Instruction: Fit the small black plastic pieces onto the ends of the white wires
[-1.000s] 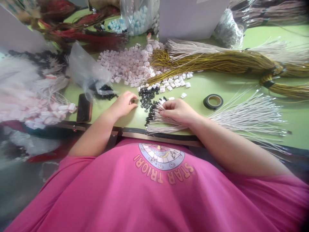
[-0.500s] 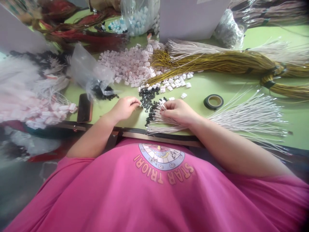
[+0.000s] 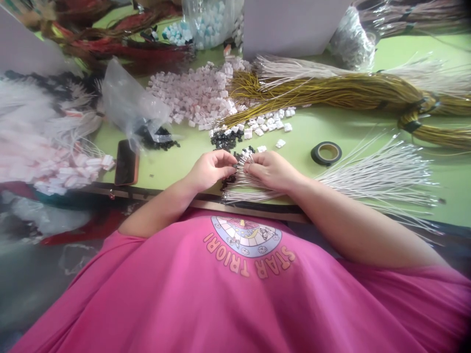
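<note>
My right hand (image 3: 273,169) rests on a fan of thin white wires (image 3: 371,177) near the table's front edge, fingers curled around their left ends. My left hand (image 3: 211,167) is closed in a pinch right beside it, fingertips at the wire tips; whatever it pinches is too small to make out. A small heap of black connectors (image 3: 225,140) lies just beyond both hands, with more black pieces under the wire ends.
A pile of white connectors (image 3: 198,95) and bundles of yellow wires (image 3: 331,93) lie farther back. A roll of black tape (image 3: 326,153) sits right of my hands. A phone (image 3: 126,162) and a plastic bag (image 3: 129,105) lie to the left on the green table (image 3: 368,127).
My left hand has moved right from the black connector heap to the wire tips held by my right hand. The right hand has barely shifted.
</note>
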`<state>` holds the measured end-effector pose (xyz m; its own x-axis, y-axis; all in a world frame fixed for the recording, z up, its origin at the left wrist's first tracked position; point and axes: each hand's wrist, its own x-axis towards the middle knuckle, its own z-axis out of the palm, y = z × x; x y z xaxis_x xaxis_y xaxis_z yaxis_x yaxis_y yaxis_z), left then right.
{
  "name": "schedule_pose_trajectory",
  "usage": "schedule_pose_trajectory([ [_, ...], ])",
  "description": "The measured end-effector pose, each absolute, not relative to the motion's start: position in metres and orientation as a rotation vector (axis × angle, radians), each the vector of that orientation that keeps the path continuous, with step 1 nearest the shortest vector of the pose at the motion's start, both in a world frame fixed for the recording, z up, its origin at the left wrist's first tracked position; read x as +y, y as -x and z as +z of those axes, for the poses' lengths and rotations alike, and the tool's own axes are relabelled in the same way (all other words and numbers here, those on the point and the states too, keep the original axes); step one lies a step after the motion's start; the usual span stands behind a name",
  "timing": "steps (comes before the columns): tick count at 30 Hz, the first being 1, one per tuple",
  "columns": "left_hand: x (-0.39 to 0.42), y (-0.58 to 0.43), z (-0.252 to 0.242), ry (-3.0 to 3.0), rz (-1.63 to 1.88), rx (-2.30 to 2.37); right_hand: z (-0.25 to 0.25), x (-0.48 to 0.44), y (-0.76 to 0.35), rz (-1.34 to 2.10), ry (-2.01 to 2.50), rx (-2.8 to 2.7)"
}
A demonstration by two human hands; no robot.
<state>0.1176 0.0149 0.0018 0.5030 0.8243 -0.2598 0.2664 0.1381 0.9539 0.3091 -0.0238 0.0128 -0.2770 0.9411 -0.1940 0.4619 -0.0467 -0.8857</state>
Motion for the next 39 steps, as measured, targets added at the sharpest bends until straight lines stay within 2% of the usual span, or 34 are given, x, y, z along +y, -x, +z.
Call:
schedule_pose_trajectory([
  [13, 0.009, -0.120, -0.005, -1.510, 0.610, 1.070, 0.017, -0.024, -0.309, 1.313, 1.486, -1.795],
  [21, 0.000, -0.126, -0.008, -1.915, 0.668, 1.111, 0.009, -0.024, -0.306, 1.305, 1.494, -1.796],
  [26, -0.003, -0.115, 0.009, -2.249, 0.542, 1.045, 0.010, -0.026, -0.308, 1.247, 1.520, -1.697],
  [30, 0.016, -0.095, 0.021, -2.313, 0.288, 1.135, 0.015, -0.026, -0.311, 1.249, 1.553, -1.614],
  [34, 0.049, -0.085, 0.012, -2.281, 0.196, 1.406, 0.018, -0.025, -0.313, 1.346, 1.551, -1.594],
  [39, 0.069, -0.091, -0.007, -2.346, 0.180, 1.413, 0.018, -0.025, -0.314, 1.452, 1.552, -1.555],
])
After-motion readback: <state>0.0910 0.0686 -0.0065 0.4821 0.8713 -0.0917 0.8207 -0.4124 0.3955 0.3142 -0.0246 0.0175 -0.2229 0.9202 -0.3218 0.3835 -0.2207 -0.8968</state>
